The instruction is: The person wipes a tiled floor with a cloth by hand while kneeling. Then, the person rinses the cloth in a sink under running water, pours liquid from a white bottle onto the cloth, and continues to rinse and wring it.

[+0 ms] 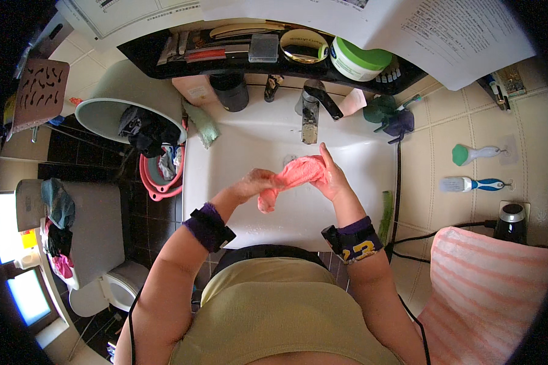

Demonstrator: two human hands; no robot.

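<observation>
A coral-pink cloth (302,170), bunched and wet-looking, is stretched between my hands above the white sink (225,210). My left hand (254,185) pinches its left part, and a loose end hangs below those fingertips. On the other side my right hand (335,179) holds the cloth against its palm, thumb pointing up; its other fingers are mostly hidden behind the fabric. The faucet (310,115) stands just beyond the cloth, its black lever tipped to the right. Part of the drain shows behind the cloth.
A black shelf (237,68) with a green-lidded tub (358,59) spans the back. At left, a tilted grey-green bucket (106,100) holds dark clothes above a pink-rimmed basin (154,196). Brushes (476,184) hang on the right wall, near a striped pink towel (493,286).
</observation>
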